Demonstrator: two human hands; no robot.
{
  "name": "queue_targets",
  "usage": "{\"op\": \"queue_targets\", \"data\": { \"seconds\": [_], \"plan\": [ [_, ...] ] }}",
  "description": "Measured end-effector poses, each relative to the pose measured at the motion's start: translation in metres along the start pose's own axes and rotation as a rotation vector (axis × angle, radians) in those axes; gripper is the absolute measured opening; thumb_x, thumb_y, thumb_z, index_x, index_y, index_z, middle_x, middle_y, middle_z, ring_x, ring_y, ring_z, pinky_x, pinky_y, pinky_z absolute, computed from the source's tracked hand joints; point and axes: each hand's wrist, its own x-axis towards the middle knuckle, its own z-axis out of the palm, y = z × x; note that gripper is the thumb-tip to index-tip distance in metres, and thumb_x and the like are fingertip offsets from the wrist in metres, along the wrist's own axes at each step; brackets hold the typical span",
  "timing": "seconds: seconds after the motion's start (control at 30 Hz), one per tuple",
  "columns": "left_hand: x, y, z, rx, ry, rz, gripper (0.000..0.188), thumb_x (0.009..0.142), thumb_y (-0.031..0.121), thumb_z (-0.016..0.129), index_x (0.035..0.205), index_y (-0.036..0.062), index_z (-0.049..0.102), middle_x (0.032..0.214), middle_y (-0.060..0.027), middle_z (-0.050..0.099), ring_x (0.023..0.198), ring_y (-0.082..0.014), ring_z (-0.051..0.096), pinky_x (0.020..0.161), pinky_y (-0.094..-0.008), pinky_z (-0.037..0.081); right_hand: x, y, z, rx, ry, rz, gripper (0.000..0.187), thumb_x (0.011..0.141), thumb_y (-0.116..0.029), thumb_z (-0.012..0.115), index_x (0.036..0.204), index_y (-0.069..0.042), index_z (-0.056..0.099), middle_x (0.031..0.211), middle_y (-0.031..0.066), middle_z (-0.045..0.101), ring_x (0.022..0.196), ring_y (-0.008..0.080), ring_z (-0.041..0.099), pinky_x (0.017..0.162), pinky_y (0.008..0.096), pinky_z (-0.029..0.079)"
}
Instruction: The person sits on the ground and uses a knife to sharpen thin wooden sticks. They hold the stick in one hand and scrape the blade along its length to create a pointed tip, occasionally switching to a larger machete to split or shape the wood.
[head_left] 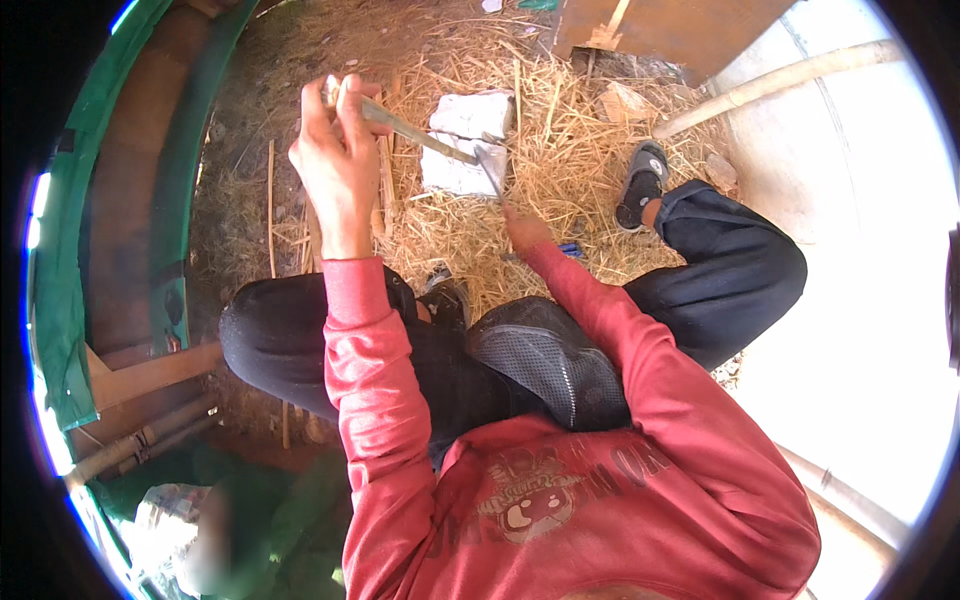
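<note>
While the left hand (338, 160) is closed tight around the near end of a thin bamboo strip (425, 136), raised at far left, the right hand (524, 232) sits lower at centre; its grip on the blade (492, 172), which meets the strip's far end, is hidden, so its closure cannot be told. The step appears to be shaving or splitting the strip; the next move probably calls for steady tension and a controlled stroke away from the knees. Ground: straw litter (560, 130), a pale flat block (465, 140), a sandalled foot (640, 185). Surroundings: green sheeting (60, 300) left, a pale pole (780, 80) far right.
</note>
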Motion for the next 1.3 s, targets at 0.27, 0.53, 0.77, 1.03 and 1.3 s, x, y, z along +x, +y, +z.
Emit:
{"op": "queue_targets", "data": {
  "seconds": [0.27,0.53,0.77,1.03,1.3],
  "plan": [
    [-0.005,0.007,-0.024,-0.114,0.045,0.015,0.020,0.104,0.019,0.050,0.113,0.0029,0.057,0.093,-0.0111,0.075,0.064,-0.0136,0.070,0.056,-0.0245,0.053,0.029,0.029,-0.055,-0.575,0.218,0.142,0.058,0.092,-0.059,0.051,0.111,-0.008,0.070,0.119,0.0244,0.064,0.115,0.0391,0.059,0.096,0.0485,0.043],
    [-0.009,0.036,-0.060,-0.086,0.198,0.171,0.030,0.106,0.023,0.046,0.116,-0.0045,0.052,0.102,-0.0208,0.071,0.070,-0.0178,0.070,0.064,-0.0259,0.055,0.044,0.029,-0.038,-0.600,0.297,-0.009,0.050,0.079,-0.031,0.074,0.117,-0.008,0.049,0.113,0.0198,0.062,0.104,0.0372,0.062,0.088,0.0489,0.048],
    [-0.038,0.016,-0.042,-0.201,0.207,0.075,0.042,0.106,0.034,0.045,0.118,-0.0053,0.047,0.106,-0.0268,0.067,0.082,-0.0274,0.072,0.075,-0.0333,0.059,0.073,0.113,-0.049,-0.163,-0.561,0.668,0.086,0.084,-0.066,0.062,0.142,-0.007,0.039,0.119,0.0220,0.062,0.090,0.0340,0.067,0.075,0.0450,0.057],
    [-0.051,0.016,-0.031,-0.355,0.112,-0.185,0.047,0.106,0.035,0.031,0.117,-0.0058,0.052,0.119,-0.0390,0.056,0.098,-0.0454,0.067,0.087,-0.0445,0.056,0.038,0.124,0.004,-0.580,-0.961,0.386,0.053,0.085,-0.047,0.071,0.122,-0.010,0.061,0.102,0.0224,0.070,0.092,0.0332,0.070,0.076,0.0481,0.057],
    [-0.075,-0.015,-0.058,-1.145,0.002,-0.431,0.051,0.105,0.033,0.031,0.117,-0.0074,0.059,0.130,-0.0406,0.048,0.121,-0.0583,0.049,0.104,-0.0505,0.045,0.036,0.148,0.023,-0.963,-0.401,-0.438,0.046,0.086,-0.010,0.061,0.131,-0.017,0.054,0.130,0.0178,0.056,0.122,0.0358,0.055,0.090,0.0488,0.051]
  ]
}}
